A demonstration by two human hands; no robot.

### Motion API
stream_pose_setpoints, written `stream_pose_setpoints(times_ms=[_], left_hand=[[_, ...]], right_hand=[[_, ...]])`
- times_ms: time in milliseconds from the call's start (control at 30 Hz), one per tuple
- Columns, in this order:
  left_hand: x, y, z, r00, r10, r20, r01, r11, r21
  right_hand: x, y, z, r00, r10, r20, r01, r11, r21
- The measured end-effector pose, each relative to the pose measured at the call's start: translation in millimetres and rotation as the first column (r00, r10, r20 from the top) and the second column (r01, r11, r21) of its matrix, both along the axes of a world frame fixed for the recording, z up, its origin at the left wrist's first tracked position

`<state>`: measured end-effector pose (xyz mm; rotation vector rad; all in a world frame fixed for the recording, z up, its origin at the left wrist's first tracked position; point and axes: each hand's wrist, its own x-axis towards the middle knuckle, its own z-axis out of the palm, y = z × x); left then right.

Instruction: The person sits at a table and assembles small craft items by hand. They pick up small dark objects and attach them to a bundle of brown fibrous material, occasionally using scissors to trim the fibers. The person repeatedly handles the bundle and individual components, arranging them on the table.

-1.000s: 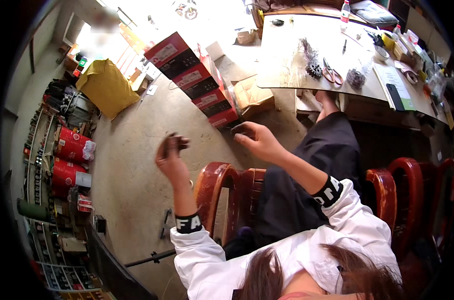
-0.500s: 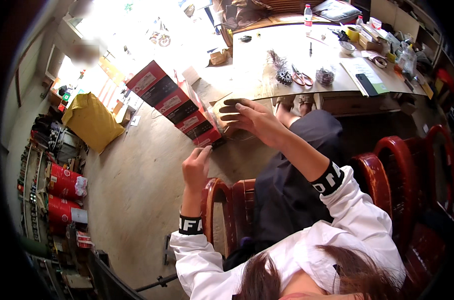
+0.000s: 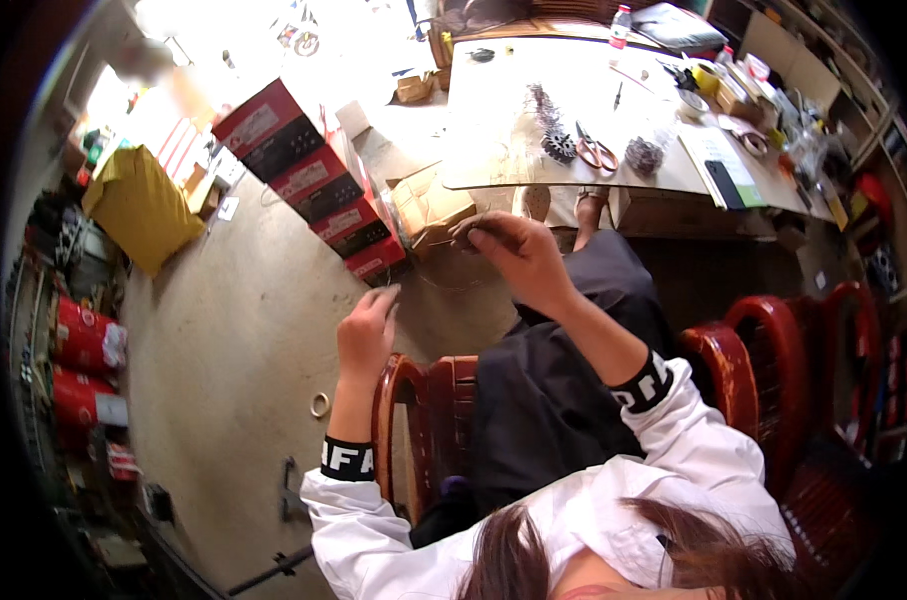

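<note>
My left hand (image 3: 369, 325) is raised above the floor near the wooden chair arm, fingers pressed together in a pinch. To its right and slightly farther off, my right hand (image 3: 522, 258) is closed, thumb against curled fingers, over my dark-clothed lap. A thin wire (image 3: 452, 289) shows faintly as a curve between the two hands, and both pinches appear to be on it; its ends are too fine to trace. Just beyond the hands stand a stack of red and black boxes (image 3: 304, 180) and an open cardboard box (image 3: 436, 200).
On the table (image 3: 504, 85) lie scissors (image 3: 596, 155), a black toothed wheel (image 3: 559, 148), a wire tangle (image 3: 644, 155) and a phone (image 3: 722, 182). A red-brown chair arm (image 3: 389, 400) flanks me. A ring (image 3: 320, 405) and a yellow sack (image 3: 144, 210) are on the floor.
My right hand's outstretched fingers have curled into a pinch. The left hand stays pinched. The view has shifted, so the boxes appear farther left and more of the cardboard box shows.
</note>
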<state>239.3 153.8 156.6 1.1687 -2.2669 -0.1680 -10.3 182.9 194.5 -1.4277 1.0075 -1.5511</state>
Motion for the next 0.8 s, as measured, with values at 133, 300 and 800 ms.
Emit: stream_pose_setpoints(times_ms=[133,300,800], left_hand=[[-29,14,12,0.806,0.057,-0.589,0.206,0.906,0.37],[-14,4,-9,0.905,-0.187,-0.382,0.271,0.946,0.18],[-8,2,0,0.98,-0.197,-0.009,0.194,0.973,-0.127]], right_hand=[[34,8,-32,0.996,0.011,-0.09,-0.019,0.996,-0.087],[51,18,-63,0.98,0.197,0.036,-0.199,0.979,0.048],[37,34,-97,0.471,0.2,0.859,-0.813,0.477,0.335]])
